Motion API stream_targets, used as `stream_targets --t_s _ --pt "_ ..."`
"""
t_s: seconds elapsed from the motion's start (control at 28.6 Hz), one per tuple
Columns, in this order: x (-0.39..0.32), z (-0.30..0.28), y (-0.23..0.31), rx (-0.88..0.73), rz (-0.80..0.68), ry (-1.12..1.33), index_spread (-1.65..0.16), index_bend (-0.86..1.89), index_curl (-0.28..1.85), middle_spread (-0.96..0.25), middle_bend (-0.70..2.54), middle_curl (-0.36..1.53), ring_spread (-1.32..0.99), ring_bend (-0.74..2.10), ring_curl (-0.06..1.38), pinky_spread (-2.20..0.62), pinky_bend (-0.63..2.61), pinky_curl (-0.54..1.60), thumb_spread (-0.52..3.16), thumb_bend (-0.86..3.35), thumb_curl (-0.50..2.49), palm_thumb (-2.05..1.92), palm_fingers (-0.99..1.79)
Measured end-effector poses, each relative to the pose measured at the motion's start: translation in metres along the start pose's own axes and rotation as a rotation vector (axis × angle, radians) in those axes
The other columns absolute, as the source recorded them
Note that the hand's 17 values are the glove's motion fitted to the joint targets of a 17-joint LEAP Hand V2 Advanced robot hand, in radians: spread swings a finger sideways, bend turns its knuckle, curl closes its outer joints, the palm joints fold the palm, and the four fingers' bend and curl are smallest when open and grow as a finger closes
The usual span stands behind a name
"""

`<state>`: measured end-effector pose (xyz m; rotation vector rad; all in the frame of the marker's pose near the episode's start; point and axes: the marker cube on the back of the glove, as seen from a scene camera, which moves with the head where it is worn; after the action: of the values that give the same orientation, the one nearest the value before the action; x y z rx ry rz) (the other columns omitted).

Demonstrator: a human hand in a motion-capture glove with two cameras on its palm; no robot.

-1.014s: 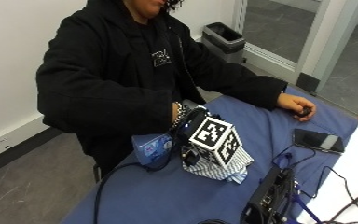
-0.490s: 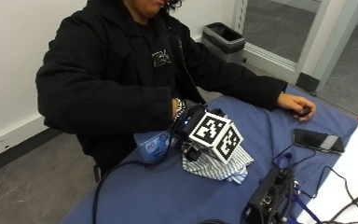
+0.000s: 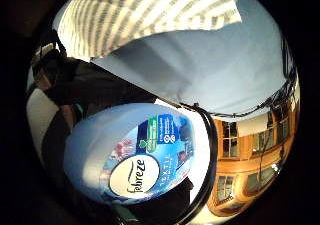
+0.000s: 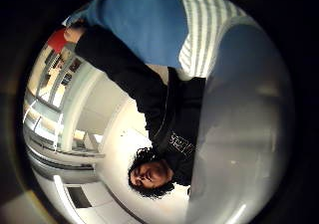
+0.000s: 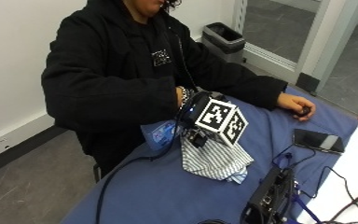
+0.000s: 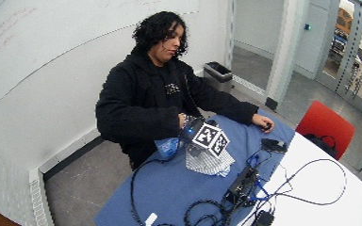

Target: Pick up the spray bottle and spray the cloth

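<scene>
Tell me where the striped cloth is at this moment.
In the outside view, the striped cloth lies on the blue table cover, right under the gloved right hand, which holds the spray bottle at the table's edge.

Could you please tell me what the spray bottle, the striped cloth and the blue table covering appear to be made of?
The pale blue spray bottle looks like smooth plastic: soft sheen, with a glossy printed label. The white-and-grey striped cloth seems a thin woven fabric, probably cotton, since it lies crumpled in soft folds. The blue table covering looks like matte fabric, though a soft mat cannot be ruled out.
</scene>
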<state>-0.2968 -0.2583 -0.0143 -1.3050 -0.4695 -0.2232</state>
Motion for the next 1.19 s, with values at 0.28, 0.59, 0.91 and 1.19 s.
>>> stream_targets --t_s 0.28,0.59,0.91,1.19 --pt "-0.054 -0.016 0.0 0.072 -0.203 -0.029 -0.27 0.18 0.68 -0.18 0.65 0.6 -0.19 0.75 0.52 -0.24 0.53 0.47 0.45 -0.02 0.89 1.04 1.28" --pt "-0.105 -0.054 -0.01 0.241 -0.407 -0.064 -0.27 0.18 0.68 -0.18 0.65 0.61 -0.19 0.75 0.52 -0.24 0.53 0.47 0.47 -0.02 0.9 1.04 1.28" --pt "-0.137 -0.103 -0.041 0.518 -0.582 -0.169 -0.26 0.18 0.68 -0.18 0.65 0.61 -0.19 0.75 0.52 -0.24 0.54 0.47 0.48 -0.02 0.9 1.04 1.28" --pt "-0.141 -0.129 -0.069 0.747 -0.706 -0.259 -0.26 0.18 0.68 -0.18 0.65 0.61 -0.19 0.75 0.52 -0.23 0.54 0.47 0.48 -0.02 0.9 1.05 1.28"
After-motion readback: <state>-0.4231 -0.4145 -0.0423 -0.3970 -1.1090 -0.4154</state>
